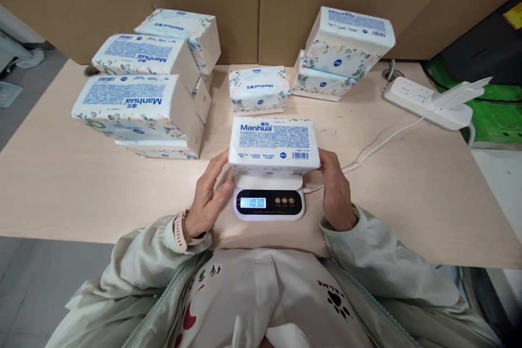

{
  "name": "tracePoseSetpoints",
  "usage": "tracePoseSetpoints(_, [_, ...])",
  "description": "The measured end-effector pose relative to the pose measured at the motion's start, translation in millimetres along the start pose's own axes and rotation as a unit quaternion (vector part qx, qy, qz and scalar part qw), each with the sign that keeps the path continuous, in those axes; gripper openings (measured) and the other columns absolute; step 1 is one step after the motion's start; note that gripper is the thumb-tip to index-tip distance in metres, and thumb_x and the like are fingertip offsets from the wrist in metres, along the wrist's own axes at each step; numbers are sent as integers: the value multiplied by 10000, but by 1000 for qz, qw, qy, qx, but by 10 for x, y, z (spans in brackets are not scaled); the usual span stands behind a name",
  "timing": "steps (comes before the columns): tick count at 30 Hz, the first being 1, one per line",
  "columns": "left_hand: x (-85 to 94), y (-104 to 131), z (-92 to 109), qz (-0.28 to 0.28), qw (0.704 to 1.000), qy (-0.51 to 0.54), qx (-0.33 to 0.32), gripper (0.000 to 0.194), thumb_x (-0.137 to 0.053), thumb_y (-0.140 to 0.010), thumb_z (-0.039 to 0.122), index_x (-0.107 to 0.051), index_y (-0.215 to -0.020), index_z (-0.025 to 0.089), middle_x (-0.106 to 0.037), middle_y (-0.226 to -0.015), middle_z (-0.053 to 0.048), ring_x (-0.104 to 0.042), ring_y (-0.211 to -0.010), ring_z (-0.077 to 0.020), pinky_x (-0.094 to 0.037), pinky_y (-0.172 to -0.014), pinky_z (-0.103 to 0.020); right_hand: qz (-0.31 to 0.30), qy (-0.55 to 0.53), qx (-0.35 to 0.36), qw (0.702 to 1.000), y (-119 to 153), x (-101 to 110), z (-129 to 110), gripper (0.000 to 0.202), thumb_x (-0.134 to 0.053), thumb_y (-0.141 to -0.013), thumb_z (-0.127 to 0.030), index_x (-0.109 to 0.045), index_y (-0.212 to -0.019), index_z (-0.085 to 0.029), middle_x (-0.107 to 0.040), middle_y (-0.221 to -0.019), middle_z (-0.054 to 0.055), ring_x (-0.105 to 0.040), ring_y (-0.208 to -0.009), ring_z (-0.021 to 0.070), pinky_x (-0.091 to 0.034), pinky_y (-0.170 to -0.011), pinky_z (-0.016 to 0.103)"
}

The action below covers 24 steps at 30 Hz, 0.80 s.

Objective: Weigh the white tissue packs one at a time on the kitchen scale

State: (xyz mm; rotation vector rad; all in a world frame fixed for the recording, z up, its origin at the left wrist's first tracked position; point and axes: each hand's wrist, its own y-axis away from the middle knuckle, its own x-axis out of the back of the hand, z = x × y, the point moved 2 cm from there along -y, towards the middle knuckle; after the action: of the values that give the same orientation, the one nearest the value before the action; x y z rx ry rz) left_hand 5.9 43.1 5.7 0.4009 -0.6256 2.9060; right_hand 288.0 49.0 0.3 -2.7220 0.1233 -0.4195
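A white and blue pack of tissues (274,144) printed "Manhua" lies flat on a small white digital scale (269,215), hiding most of its platform. The lit display (253,203) appears to read 103.0. At the pack's left end is my left hand (210,196), fingers against its side and thumb lower, near the scale. My right hand (336,190) holds the opposite end, its fingertips partly hidden by the pack. Between both hands the pack is steadied from its two sides. Just behind it sits another tissue pack (260,89).
Several tissue packs (130,103) are stacked at the left, and two more (348,41) at the back right. A white power strip (428,102) lies on the right, with a white cable (379,141) running to the scale. Cardboard boxes (228,5) wall off the table's back.
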Motion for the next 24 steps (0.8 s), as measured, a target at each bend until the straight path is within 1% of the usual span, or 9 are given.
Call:
tracePoseSetpoints(3, [-22, -150, 49, -13, 999, 26, -28, 594, -582, -1083, 460, -489, -1658, 345, -477, -1715, -79, -436, -1607, -362, -449, -1293, -578, -33, 33, 76, 996, -111, 16, -96, 433, -473, -1104, -462, -639, -1493, -372, -633, -1480, 66, -597, -1401, 269, -555, -1162, 501])
tracePoseSetpoints(5, [-44, -367, 98, -4, 997, 46, -69, 605, -605, -1072, 483, -476, -1655, 388, -466, -1722, -49, -389, -1641, -359, -448, -1310, -550, -29, 46, 111, 992, -303, 21, -180, 465, -516, -1084, -478, -601, -1532, -385, -585, -1523, 77, -567, -1445, 295, -590, -1130, 519])
tracePoseSetpoints(8, [-66, -836, 96, 23, 990, 75, -120, 589, -628, -1049, 554, -499, -1612, 442, -484, -1704, 1, -393, -1642, -347, -427, -1334, -530, -11, 47, 138, 989, -755, -26, -243, 548, -525, -1065, -552, -493, -1601, -439, -488, -1622, 63, -522, -1500, 301, -642, -1059, 494])
tracePoseSetpoints(10, [-68, -1169, 10, 34, 987, 69, -138, 590, -622, -1036, 615, -516, -1588, 436, -502, -1688, 8, -436, -1614, -338, -407, -1340, -536, 3, 53, 141, 989, -1098, -105, -187, 613, -505, -1054, -605, -397, -1643, -474, -428, -1671, 41, -469, -1550, 293, -625, -1101, 491])
tracePoseSetpoints(12, [-59, -1443, -133, 46, 987, 49, -143, 606, -611, -1028, 658, -525, -1573, 409, -514, -1679, 0, -449, -1602, -327, -376, -1352, -535, 3, 63, 142, 988, -1403, -219, -47, 671, -471, -1042, -649, -307, -1673, -490, -392, -1700, 24, -408, -1599, 287, -576, -1176, 500])
tracePoseSetpoints(15, [-47, -1666, -391, 73, 992, 20, -96, 674, -606, -988, 745, -563, -1533, 351, -551, -1654, -26, -457, -1593, -329, -366, -1354, -532, -16, 69, 120, 990, -1690, -407, 256, 704, -427, -1029, -689, -310, -1676, -437, -385, -1717, 49, -404, -1604, 297, -517, -1237, 524])
tracePoseSetpoints(18, [-68, -1681, -564, 74, 997, 11, -32, 788, -616, -941, 806, -571, -1518, 272, -578, -1632, -87, -475, -1575, -356, -397, -1326, -530, -30, 70, 43, 996, -1757, -539, 545, 725, -431, -1009, -717, -404, -1640, -361, -477, -1662, 91, -464, -1560, 301, -456, -1282, 560])
tracePoseSetpoints(21, [-115, -1655, -616, 57, 997, 56, 26, 782, -661, -954, 717, -505, -1565, 254, -506, -1697, -90, -449, -1598, -341, -420, -1309, -478, -53, 39, -2, 998, -1738, -606, 724, 722, -404, -1026, -705, -370, -1660, -361, -532, -1648, 67, -544, -1500, 275, -474, -1266, 543])
tracePoseSetpoints(24, [-165, -1769, -712, 66, 988, 97, 101, 722, -659, -1004, 562, -420, -1627, 285, -465, -1730, -46, -437, -1610, -303, -430, -1301, -459, -58, 47, 6, 997, -1843, -654, 855, 684, -340, -1066, -679, -329, -1677, -374, -622, -1562, 64, -657, -1373, 254, -550, -1179, 501])
